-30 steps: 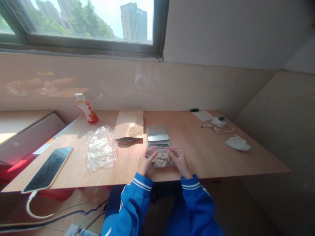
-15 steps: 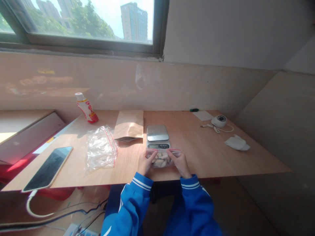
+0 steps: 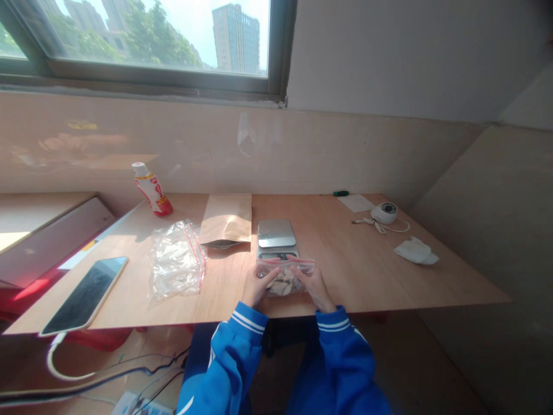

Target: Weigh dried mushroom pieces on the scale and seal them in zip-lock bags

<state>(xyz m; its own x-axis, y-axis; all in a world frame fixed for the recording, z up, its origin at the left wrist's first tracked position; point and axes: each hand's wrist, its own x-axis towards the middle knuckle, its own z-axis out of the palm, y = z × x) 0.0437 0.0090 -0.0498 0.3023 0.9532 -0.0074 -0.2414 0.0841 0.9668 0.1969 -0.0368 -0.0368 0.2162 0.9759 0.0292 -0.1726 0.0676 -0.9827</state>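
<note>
Grasping a clear zip bag point(image 3: 285, 265) of pale pieces point(image 3: 281, 285), the left hand point(image 3: 259, 286) and right hand point(image 3: 317, 286) both pinch its red-lined top, with the bag on the wooden table point(image 3: 367, 276) directly before the digital kitchen scale point(image 3: 276, 233). Moving the bag further calls for lifting it clear of the scale's front edge.

We saw a smartphone point(image 3: 84, 296) near the front left corner of the worktop point(image 3: 367, 282), a crumpled zip bag point(image 3: 176, 260) and kraft pouch point(image 3: 225, 220) mid-worktop, a red-labelled bottle point(image 3: 151, 189) by the back edge, a white corded device point(image 3: 383, 212) and tissue point(image 3: 416, 251) toward the right edge
</note>
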